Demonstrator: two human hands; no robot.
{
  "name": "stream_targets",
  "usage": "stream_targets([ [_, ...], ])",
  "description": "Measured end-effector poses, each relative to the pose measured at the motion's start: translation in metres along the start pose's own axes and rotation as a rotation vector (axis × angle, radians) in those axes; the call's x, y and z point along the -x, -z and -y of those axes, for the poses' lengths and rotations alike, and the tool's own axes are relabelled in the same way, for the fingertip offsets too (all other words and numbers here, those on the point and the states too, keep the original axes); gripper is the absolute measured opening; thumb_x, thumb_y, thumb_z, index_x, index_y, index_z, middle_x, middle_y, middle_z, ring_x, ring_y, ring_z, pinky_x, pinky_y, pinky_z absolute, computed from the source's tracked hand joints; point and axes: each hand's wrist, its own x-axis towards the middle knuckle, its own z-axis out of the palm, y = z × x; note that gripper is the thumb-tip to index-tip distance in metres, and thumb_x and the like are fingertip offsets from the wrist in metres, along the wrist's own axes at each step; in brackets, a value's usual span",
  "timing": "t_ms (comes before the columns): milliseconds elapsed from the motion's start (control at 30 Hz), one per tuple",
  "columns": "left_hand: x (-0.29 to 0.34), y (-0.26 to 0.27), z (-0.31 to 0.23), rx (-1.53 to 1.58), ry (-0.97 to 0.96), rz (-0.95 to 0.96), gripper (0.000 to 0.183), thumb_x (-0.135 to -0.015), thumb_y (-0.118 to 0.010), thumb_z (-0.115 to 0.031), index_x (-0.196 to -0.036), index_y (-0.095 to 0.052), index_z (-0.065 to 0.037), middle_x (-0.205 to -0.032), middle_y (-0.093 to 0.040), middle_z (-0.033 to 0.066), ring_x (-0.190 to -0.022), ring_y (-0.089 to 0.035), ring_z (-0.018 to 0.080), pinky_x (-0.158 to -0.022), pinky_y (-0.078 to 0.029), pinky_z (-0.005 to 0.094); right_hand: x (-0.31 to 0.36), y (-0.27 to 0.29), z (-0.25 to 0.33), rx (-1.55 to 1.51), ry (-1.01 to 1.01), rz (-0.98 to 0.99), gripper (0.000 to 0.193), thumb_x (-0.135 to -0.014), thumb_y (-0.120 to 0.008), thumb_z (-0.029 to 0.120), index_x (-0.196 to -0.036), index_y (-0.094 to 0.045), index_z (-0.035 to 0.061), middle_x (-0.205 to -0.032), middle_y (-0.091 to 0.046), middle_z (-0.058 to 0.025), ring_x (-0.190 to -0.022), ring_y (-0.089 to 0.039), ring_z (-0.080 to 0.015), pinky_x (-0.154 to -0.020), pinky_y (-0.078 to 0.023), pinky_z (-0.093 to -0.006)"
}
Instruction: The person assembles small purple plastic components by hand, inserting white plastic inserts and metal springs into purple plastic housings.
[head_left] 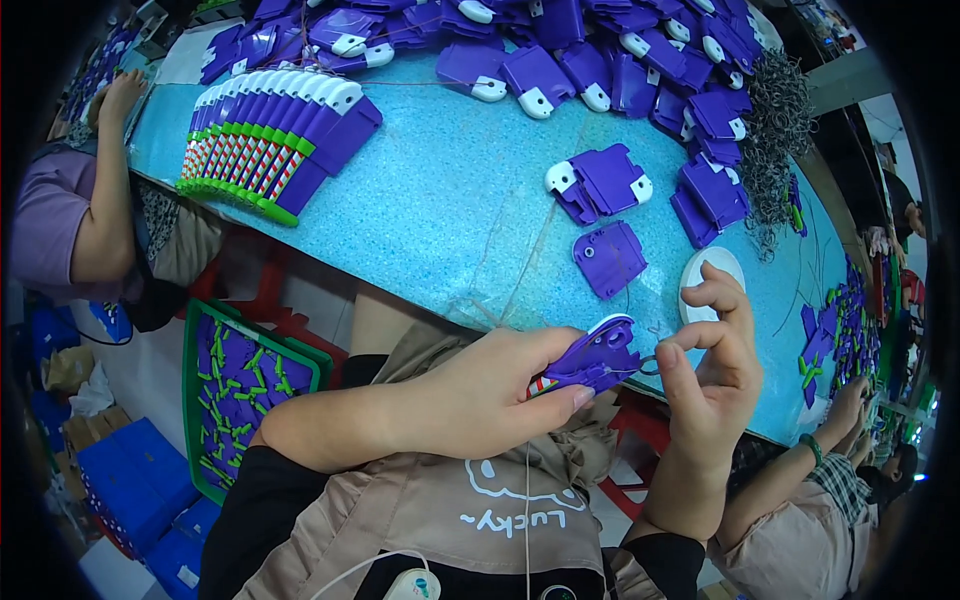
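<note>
My one head-worn fisheye view looks down from close above the bare left hand (490, 392) and bare right hand (718, 400), facing out across the speckled light-blue table (430, 190), whose edge it bends.

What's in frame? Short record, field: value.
Left hand: holds a purple part
Right hand: thumb and finger at a thin dark metal piece beside that part; grip unclear
Surface: blue table
Table left: fanned row of striped pieces, green-ended
Table far side: pile of purple parts
Table right: dark wire heap
Floor: green bin of purple and green pieces
</note>
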Motion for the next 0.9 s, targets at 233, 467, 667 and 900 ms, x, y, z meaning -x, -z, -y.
stream_targets([
  [233,0.003,0.000,-0.010,0.119,0.217,0.173,0.023,-0.086,-0.053,-0.018,-0.097,-0.050,0.001,-0.072,-0.056,0.0095,-0.060,-0.057,0.0156,-0.052,-0.042,0.0293,-0.012,-0.006,0.008,-0.001,0.104,0.198,0.014,-0.062,-0.073,0.007,-0.070,-0.062,0.0059,-0.103,-0.054,-0.0124,-0.110,-0.046,-0.0339,-0.091,-0.036,-0.0441],
  [467,0.000,0.009,-0.017,0.031,0.146,0.270,0.021,-0.086,-0.053,-0.018,-0.095,-0.051,0.000,-0.073,-0.058,0.0088,-0.061,-0.057,0.0166,-0.055,-0.044,0.0292,-0.002,-0.020,0.021,-0.555,-0.321,0.195,0.017,-0.078,-0.058,-0.001,-0.095,-0.056,0.0012,-0.105,-0.055,-0.0158,-0.101,-0.053,-0.0239,-0.089,-0.041,-0.0339],
  [667,0.003,0.008,-0.016,0.059,0.118,0.208,0.018,-0.085,-0.053,-0.017,-0.092,-0.052,0.000,-0.071,-0.057,0.0086,-0.063,-0.056,0.0180,-0.058,-0.044,0.0309,-0.004,-0.007,0.010,-0.433,-0.231,0.401,0.024,-0.085,-0.050,-0.001,-0.109,-0.046,-0.0005,-0.105,-0.057,-0.0143,-0.098,-0.054,-0.0202,-0.086,-0.042,-0.0311],
  [900,0.008,0.006,0.003,-0.161,-0.187,-0.031,0.018,-0.086,-0.057,-0.014,-0.098,-0.056,-0.001,-0.068,-0.059,0.0053,-0.060,-0.057,0.0124,-0.053,-0.043,0.0251,0.002,-0.045,0.012,-1.110,-0.430,0.100,0.038,-0.087,-0.053,0.017,-0.119,-0.039,0.0026,-0.118,-0.047,-0.0218,-0.110,-0.047,-0.0285,-0.094,-0.037,-0.0411],
])
